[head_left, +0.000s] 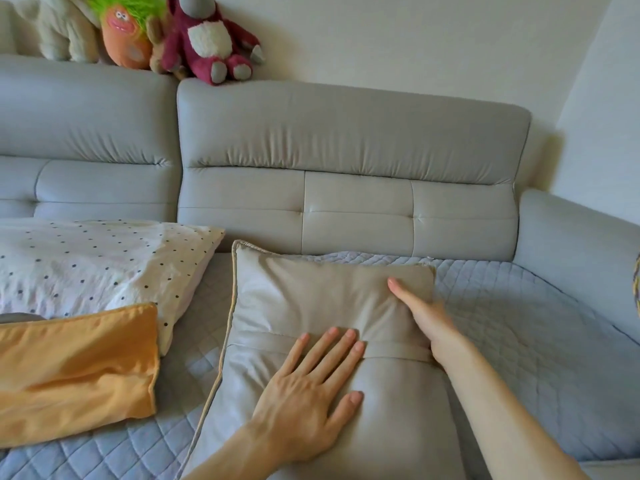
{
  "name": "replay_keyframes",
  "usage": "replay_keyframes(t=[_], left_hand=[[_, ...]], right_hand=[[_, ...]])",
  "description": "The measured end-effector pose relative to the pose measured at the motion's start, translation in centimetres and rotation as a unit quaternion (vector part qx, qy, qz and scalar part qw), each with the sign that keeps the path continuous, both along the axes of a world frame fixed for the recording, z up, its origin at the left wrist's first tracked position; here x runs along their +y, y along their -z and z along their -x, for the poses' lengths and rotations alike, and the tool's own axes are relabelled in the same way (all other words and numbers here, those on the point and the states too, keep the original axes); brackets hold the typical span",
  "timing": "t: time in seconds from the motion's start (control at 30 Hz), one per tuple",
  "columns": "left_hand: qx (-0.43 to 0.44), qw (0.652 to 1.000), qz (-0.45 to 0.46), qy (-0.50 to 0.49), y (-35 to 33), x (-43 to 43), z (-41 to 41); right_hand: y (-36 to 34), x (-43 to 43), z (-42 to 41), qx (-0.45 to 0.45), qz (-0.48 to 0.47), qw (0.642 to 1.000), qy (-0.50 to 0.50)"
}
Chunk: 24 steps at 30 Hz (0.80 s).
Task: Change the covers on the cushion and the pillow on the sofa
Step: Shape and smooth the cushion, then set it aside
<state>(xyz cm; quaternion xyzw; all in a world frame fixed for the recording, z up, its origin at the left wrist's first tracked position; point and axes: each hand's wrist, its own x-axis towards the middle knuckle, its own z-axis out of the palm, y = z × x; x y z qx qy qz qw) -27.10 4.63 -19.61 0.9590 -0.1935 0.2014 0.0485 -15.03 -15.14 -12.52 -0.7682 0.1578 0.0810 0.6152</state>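
The cushion [311, 299] is laid lengthwise straight ahead, pressed by the flat left hand [304, 400]; its right edge seems gripped by the right hand [427, 320].

We see cushion [301, 299] in smooth cloth w/ slight sheen; sofa back [346, 140] matt, leather-like; seat pad [519, 306] quilted cloth; pillow [86, 265] crinkled cloth

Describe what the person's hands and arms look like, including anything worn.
Nothing worn shows. The left hand and right hand have no gloves, and the fingers in view carry no rings. Neither wrist has a watch or band, and no sleeve reaches into view. The nails in view are short and look unpainted.
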Motion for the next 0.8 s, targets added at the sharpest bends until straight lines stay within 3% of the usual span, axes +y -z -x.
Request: replay_keyframes(t=[0.07, 0.17, 0.27, 0.33, 0.4, 0.47, 0.5, 0.53, 0.67, 0.73, 0.8], left_hand=[[-0.003, 1.0, 0.01, 0.009, 0.2, -0.1, 1.2], [0.0, 0.998, 0.051, 0.033, -1.3, 0.3, 1.8], [-0.005, 0.965, 0.255, 0.057, -5.1, 1.2, 2.2], [-0.064, 0.896, 0.425, -0.113, -8.0, 2.8, 1.3], [0.013, 0.784, 0.552, -0.283, -10.1, 5.1, -0.7], [0.143, 0.692, 0.657, -0.263, -10.5, 6.9, -2.4], [0.19, 0.675, 0.676, -0.228, -10.2, 7.2, -2.8], [0.207, 0.678, 0.672, -0.216, -9.9, 7.2, -3.1], [0.128, 0.739, 0.606, -0.266, -8.6, 5.5, -4.2], [0.155, 0.712, 0.64, -0.242, -8.9, 4.4, -4.7], [0.239, 0.69, 0.651, -0.207, -9.5, 3.5, -5.3]], right_hand=[[-0.7, 0.0, 0.0, 0.03, -0.06, 0.998, -0.018], [-1.2, 0.2, 0.7, -0.037, -0.067, 0.997, 0.016], [-2.1, -0.1, 2.0, -0.077, -0.112, 0.99, 0.04], [-2.5, -0.6, 3.1, -0.112, -0.129, 0.985, 0.035], [-2.8, -0.8, 4.3, -0.159, -0.12, 0.98, 0.024], [-3.0, -1.0, 5.2, -0.198, -0.102, 0.975, 0.017], [-3.0, -1.1, 5.5, -0.209, -0.095, 0.973, 0.007], [-3.0, -1.3, 5.6, -0.21, -0.086, 0.974, -0.006], [-3.5, -3.2, 5.1, -0.155, -0.104, 0.977, -0.101], [-2.6, -3.8, 4.5, -0.139, -0.095, 0.983, -0.076], [-1.1, -3.9, 4.1, -0.135, -0.103, 0.985, -0.033]])
